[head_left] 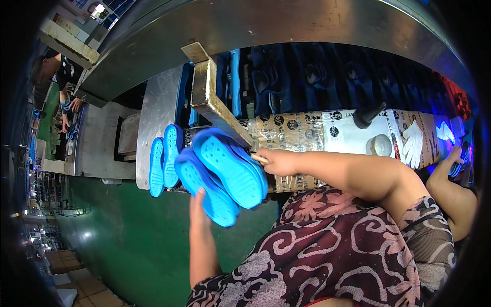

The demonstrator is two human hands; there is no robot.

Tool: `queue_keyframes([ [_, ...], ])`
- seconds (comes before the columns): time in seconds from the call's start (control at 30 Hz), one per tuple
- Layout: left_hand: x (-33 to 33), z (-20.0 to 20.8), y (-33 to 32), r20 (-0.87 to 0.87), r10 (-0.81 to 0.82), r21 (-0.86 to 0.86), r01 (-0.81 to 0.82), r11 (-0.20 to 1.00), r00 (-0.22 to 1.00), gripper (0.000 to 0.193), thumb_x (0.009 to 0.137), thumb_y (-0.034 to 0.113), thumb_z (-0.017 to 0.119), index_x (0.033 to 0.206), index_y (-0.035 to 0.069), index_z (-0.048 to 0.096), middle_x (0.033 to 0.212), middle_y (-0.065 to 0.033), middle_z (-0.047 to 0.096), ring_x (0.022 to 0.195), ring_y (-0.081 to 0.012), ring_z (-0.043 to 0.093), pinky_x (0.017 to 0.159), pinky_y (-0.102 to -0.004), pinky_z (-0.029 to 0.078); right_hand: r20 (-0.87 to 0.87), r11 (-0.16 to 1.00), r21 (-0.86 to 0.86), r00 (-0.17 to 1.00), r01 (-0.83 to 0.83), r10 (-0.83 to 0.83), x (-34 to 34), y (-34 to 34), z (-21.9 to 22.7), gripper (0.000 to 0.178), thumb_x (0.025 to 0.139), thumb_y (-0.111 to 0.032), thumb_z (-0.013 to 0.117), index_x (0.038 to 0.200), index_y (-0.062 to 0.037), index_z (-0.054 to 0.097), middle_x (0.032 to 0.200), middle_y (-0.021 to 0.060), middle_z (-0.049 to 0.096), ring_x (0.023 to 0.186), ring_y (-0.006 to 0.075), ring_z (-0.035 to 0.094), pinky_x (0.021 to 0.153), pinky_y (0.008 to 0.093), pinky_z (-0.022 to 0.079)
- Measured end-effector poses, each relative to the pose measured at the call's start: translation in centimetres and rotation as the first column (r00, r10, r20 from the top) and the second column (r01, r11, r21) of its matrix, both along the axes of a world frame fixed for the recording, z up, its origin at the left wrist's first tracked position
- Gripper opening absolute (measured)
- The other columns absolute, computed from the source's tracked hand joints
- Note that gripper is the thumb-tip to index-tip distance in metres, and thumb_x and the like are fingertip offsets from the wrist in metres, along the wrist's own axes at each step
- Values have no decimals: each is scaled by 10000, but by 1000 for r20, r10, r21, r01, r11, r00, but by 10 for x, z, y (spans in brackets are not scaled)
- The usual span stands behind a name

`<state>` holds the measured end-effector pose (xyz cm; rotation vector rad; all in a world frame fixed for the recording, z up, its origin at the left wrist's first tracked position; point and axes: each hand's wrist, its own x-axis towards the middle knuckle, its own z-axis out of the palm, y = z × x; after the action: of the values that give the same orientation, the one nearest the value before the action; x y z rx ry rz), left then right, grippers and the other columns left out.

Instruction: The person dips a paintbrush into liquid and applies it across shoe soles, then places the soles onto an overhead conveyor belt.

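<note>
A pair of bright blue foam shoe soles (pixel 231 171), dotted with small holes at one end, is held tilted in front of me. My left hand (pixel 200 207) grips them from the lower left; its thumb shows at the edge and the other fingers are hidden behind them. On their right, my right hand (pixel 279 162) is closed round a short pale wooden handle (pixel 260 159). What the handle's far end carries is hidden by the soles. Another blue pair (pixel 165 159) lies to the left, on the edge of a metal table (pixel 148 115).
A rusty metal bracket (pixel 217 110) juts down just beyond the soles. Dark blue footwear parts (pixel 317 77) stand in rows under a metal hood (pixel 286 23). A cardboard-covered ledge (pixel 294 128) bears a black cone-shaped object (pixel 368 115), a clear cup (pixel 379 145) and a white glove (pixel 412 145). People work at far left and right.
</note>
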<state>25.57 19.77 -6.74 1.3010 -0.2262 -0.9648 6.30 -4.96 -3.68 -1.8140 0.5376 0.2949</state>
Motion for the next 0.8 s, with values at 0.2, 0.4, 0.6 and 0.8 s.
queue_keyframes([
  [0.2,-141,-17,29,91,189,100,-198,975,978,582,901,254,541,1350,-51,330,1328,-153,425,1184,-250,439,1025,-363,324,-89,950,-241,979,-198,181,-56,-12,15,394,815,-166,513,1195,-94,437,890,195,621,830,358,606,734,441,450],
  [0.4,-170,-2,2,111,-52,150,35,988,992,546,895,206,589,1328,-37,362,1273,-141,481,1145,-232,474,1000,-361,355,-207,900,-400,973,-177,99,-112,-22,27,348,807,-138,505,1151,-91,511,917,177,642,860,354,622,755,450,461],
  [0.6,-128,13,-94,109,-364,146,347,926,925,465,838,182,609,1224,-45,485,1136,-140,592,1015,-227,580,918,-353,440,-68,802,-591,986,85,-155,-196,-60,63,288,824,-114,482,1069,-94,632,991,148,658,944,301,625,799,419,480],
  [0.8,-93,26,-179,222,-571,318,496,808,790,459,818,177,578,1214,-37,489,1061,-128,607,938,-212,588,852,-328,457,549,535,4,445,845,-708,-308,-61,87,323,910,-238,404,1058,-69,636,934,73,615,752,180,543,801,289,443],
])
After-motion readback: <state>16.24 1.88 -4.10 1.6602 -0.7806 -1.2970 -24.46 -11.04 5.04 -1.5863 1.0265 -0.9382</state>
